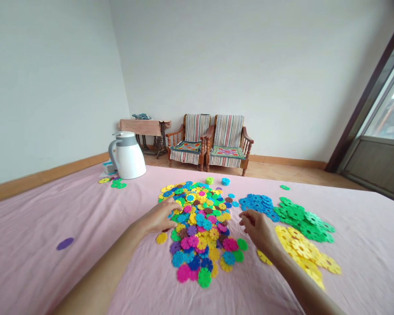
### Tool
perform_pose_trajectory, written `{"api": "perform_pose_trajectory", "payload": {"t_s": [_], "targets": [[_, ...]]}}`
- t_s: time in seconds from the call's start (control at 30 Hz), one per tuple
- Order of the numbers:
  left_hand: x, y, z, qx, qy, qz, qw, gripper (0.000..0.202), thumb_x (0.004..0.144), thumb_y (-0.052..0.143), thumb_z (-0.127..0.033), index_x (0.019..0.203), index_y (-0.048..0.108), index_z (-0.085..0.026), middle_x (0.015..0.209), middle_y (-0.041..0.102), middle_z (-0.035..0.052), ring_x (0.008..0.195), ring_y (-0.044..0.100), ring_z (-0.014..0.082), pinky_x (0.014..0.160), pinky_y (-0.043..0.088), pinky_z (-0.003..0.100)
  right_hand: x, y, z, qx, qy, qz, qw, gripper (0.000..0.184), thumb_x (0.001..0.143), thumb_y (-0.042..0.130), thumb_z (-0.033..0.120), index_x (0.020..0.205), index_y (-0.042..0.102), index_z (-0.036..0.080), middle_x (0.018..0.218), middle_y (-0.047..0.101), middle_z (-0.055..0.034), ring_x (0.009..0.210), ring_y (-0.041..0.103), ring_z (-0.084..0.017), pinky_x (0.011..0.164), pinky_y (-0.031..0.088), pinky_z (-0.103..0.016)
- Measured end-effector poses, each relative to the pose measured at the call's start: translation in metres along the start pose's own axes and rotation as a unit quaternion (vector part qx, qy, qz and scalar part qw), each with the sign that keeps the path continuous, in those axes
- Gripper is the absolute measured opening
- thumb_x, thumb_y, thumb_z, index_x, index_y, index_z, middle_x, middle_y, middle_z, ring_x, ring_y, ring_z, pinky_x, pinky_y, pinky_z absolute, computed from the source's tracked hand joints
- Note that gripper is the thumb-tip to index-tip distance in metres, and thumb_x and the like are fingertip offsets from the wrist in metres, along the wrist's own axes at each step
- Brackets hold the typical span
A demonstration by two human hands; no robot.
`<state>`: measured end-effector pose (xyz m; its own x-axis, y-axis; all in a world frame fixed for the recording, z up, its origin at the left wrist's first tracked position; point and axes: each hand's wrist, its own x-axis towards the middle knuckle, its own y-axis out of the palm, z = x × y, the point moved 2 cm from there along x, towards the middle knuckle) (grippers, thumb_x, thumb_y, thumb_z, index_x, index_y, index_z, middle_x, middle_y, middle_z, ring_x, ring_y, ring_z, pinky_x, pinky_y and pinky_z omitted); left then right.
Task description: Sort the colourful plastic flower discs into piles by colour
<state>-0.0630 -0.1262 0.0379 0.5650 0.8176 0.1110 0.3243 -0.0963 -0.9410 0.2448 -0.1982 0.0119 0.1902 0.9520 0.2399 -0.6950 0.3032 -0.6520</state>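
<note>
My left hand (162, 215) is at the left edge of a mixed heap of flower-shaped plastic discs (202, 221) in many colours. Its fingers are bent and apart over the discs, and its thumb is near a brown one. Right of the heap, my right hand (258, 228) hovers over the cloth with fingers curled together; no disc shows in them. Close by that hand are a pile of blue discs (258, 203), a pile of green discs (304, 221) and a pile of yellow discs (298, 249), the last partly behind my right forearm.
On the pink cloth (144, 280) stand a white jug (130, 157) and a small box (109, 168). Stacks of light green (209, 180) and blue discs (225, 181) sit behind the heap. A purple disc (65, 243) lies at left. Two wooden armchairs (228, 138) stand beyond.
</note>
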Motion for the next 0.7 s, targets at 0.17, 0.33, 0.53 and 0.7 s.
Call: {"api": "perform_pose_trajectory", "payload": {"t_s": [0.17,0.33,0.53,0.7], "targets": [[0.002,-0.003,-0.006,0.013,0.044,-0.024,0.999,0.015,0.077,0.054,-0.024,0.082,0.068,-0.02,0.077,0.06,0.0027,0.078,0.055,0.0181,0.071,0.039,0.025,-0.001,0.002,-0.001,0.007,-0.011,0.006,1.0,0.028,0.076,0.041,0.031,0.081,0.065,0.018,0.068,0.07,-0.0032,0.06,0.064,-0.016,0.055,0.043,-0.024],[0.006,-0.006,-0.006,-0.045,-0.009,-0.097,0.994,0.02,0.08,0.049,-0.025,0.065,0.059,-0.016,0.06,0.053,-0.0004,0.061,0.051,0.0148,0.058,0.036,0.024,-0.002,0.004,0.0,0.013,-0.017,0.004,1.0,0.026,0.077,0.042,0.03,0.079,0.065,0.018,0.068,0.069,-0.003,0.058,0.064,-0.016,0.054,0.043,-0.024],[0.01,0.011,-0.019,-0.309,-0.013,-0.073,0.948,0.04,0.07,0.058,-0.02,0.11,0.056,-0.014,0.067,0.054,-0.0033,0.059,0.054,0.0116,0.057,0.041,0.022,-0.009,0.012,0.012,0.019,-0.038,0.012,0.999,0.026,0.078,0.043,0.028,0.079,0.066,0.017,0.065,0.067,-0.0023,0.056,0.061,-0.015,0.053,0.042,-0.023],[0.005,0.025,-0.052,-0.369,0.01,-0.017,0.929,0.033,0.074,0.059,-0.024,0.106,0.059,-0.014,0.074,0.058,-0.0004,0.065,0.058,0.0119,0.063,0.046,0.024,-0.025,0.021,0.039,0.056,-0.091,0.039,0.993,0.022,0.079,0.047,0.029,0.08,0.067,0.019,0.068,0.067,-0.0013,0.058,0.058,-0.013,0.053,0.041,-0.022]]}}
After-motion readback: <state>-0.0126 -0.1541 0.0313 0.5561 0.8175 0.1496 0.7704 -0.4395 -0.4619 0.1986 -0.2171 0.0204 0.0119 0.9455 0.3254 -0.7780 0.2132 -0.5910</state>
